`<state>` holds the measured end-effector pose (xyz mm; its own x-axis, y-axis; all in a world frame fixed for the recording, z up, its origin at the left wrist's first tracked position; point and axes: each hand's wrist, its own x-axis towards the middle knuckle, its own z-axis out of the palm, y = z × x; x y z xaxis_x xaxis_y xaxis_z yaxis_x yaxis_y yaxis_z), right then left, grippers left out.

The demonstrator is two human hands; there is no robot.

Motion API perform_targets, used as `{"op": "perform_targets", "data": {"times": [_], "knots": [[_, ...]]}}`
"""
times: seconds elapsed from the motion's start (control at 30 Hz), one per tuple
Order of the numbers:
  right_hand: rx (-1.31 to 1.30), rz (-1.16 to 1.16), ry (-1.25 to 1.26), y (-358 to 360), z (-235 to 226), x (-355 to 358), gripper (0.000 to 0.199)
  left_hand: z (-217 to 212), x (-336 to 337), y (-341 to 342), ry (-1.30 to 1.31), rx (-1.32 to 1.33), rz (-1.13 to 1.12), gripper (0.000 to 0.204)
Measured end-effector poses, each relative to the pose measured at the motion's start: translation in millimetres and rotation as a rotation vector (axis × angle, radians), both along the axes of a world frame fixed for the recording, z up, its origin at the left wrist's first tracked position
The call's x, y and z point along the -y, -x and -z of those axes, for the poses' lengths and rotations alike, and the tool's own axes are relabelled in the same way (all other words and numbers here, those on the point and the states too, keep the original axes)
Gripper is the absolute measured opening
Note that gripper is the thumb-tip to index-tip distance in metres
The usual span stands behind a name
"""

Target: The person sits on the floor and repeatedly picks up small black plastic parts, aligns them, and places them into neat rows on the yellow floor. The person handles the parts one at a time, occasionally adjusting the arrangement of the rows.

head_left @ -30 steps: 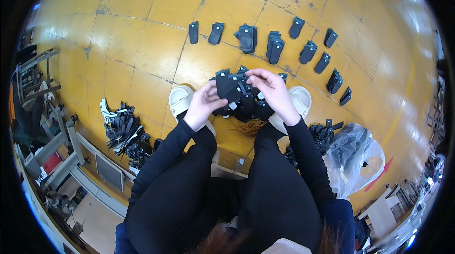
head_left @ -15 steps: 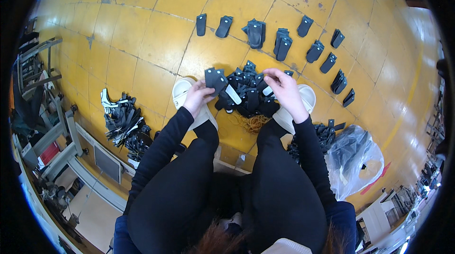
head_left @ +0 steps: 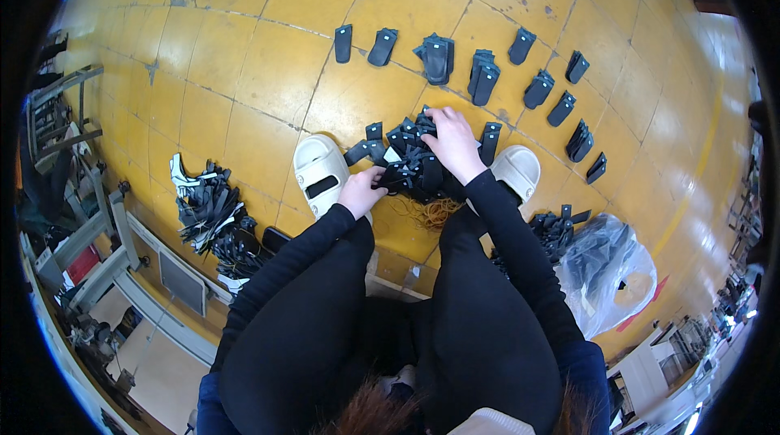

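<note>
Head view: R hand (head_left: pixel 456 145) part-curled atop black-piece pile (head_left: pixel 418 168), L hand (head_left: pixel 361 191) bent at its near-left edge; can't tell from here if either's gripping. Pile's btwn both, R closer to ctr, long axes mixed; small stacks (head_left: pixel 439 60) beyond.

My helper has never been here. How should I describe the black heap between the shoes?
Look on the yellow tiled floor for two cream shoes. The heap of black pieces lies between them, a loose jumble. Unlike the side heaps to left and right, it has the left hand and right hand at it, plus a stringy orange tangle along its near edge.
</note>
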<state>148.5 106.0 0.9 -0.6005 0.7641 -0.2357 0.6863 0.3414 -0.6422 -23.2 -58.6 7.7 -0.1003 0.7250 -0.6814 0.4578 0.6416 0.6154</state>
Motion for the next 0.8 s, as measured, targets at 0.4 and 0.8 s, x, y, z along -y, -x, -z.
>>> {"op": "perform_targets", "data": {"times": [0.4,0.8], "knots": [[0.045,-0.114,0.201,4.4,-2.1,-5.4,0.026,-17.1,-7.9,2.5,-0.21,-0.059,0.013,0.038],[-0.177,0.042,0.405,-10.1,-21.4,-30.9,0.028,-19.8,-7.7,3.6,-0.29,-0.061,0.293,0.04]]}}
